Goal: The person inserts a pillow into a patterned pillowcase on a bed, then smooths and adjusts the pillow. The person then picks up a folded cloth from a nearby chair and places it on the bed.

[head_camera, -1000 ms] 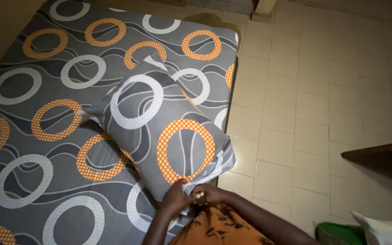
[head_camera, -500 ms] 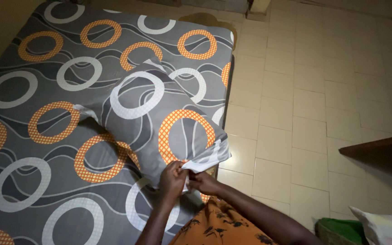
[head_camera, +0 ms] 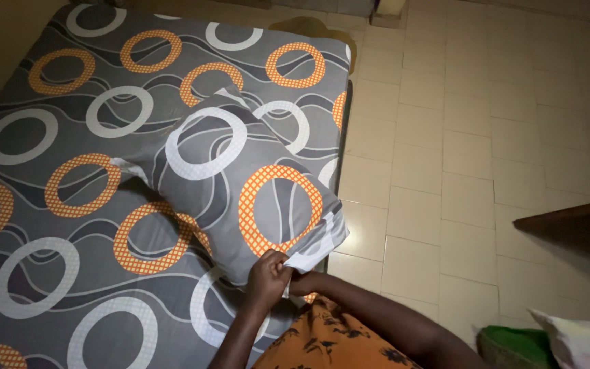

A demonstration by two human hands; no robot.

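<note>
A pillow (head_camera: 240, 184) in a grey case with white and orange rings lies on a mattress (head_camera: 56, 205) covered in the same patterned sheet. Both my hands grip the pillow's near open end, where a white edge of the inner pillow (head_camera: 315, 249) shows. My left hand (head_camera: 268, 277) pinches the case's rim from the left. My right hand (head_camera: 300, 281) is mostly hidden behind the left hand and holds the same edge. My orange patterned clothing (head_camera: 336, 338) fills the bottom of the view.
Pale floor tiles (head_camera: 479, 150) spread to the right of the mattress. A dark wooden furniture edge (head_camera: 575, 219) juts in at the right. A green item (head_camera: 513, 345) and a light patterned cushion (head_camera: 582, 342) sit at the bottom right corner.
My hands have kept working at the pillow's open end; the pillow sits slightly further left and up, with the white inner edge still showing.
</note>
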